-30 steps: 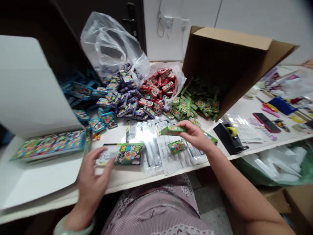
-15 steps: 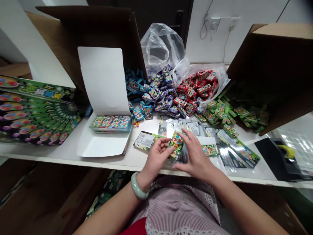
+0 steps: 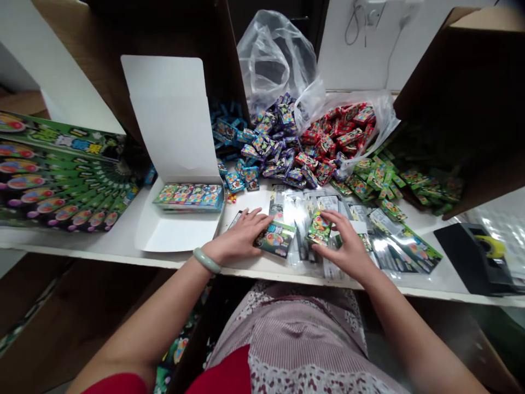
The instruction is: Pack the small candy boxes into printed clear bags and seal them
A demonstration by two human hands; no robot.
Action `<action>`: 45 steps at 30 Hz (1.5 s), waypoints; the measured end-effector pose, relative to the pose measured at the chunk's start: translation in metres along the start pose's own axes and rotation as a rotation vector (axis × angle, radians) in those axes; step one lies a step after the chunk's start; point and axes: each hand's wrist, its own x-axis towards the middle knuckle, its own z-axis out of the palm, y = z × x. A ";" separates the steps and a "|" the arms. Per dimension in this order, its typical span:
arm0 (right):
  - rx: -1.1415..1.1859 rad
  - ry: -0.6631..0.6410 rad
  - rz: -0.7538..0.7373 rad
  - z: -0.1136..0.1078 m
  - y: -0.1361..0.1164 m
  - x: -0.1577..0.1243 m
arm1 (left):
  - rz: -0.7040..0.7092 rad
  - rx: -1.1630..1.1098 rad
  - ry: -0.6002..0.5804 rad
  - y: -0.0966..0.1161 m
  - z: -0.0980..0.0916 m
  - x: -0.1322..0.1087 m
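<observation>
My left hand [image 3: 241, 236] lies on a dark, green-edged printed card [image 3: 275, 239], its fingers stretched out across the left part and covering it. My right hand [image 3: 346, 246] has thumb and fingers at the edges of a small green printed box [image 3: 319, 229], which it holds above clear plastic sleeves. Under and around that box lie the clear sleeves [image 3: 301, 210] with printed cards in them. More sleeved cards [image 3: 404, 243] are fanned out to the right of my right hand.
An open white carton [image 3: 168, 120] holds a row of small boxes [image 3: 188, 196]. Behind are piles of blue [image 3: 241, 178], purple [image 3: 276, 150], red [image 3: 344, 134] and green boxes [image 3: 375, 178]. A black tape dispenser [image 3: 471, 257] stands right; large cardboard boxes [image 3: 484, 109] flank the table.
My left hand has left the small green box and moved left onto the printed card. My right hand has shifted right with the box. The view has tilted slightly.
</observation>
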 end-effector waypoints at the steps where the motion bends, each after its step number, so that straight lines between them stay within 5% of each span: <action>1: 0.002 -0.008 -0.015 -0.001 0.000 0.000 | 0.007 0.016 0.036 0.002 -0.003 0.000; 7: -0.185 -0.080 -0.202 -0.012 -0.014 0.008 | 0.027 -0.013 0.157 0.021 -0.023 -0.006; 13: -0.278 -0.354 -0.313 -0.025 -0.023 0.011 | 0.054 -0.010 0.206 0.024 -0.016 -0.009; 23: -0.206 -0.502 -0.312 -0.055 -0.018 0.014 | 0.119 -0.002 0.243 0.031 -0.014 -0.006; 45: -0.342 -0.438 -0.341 -0.049 -0.022 0.026 | 0.114 -0.208 0.174 0.042 -0.009 -0.002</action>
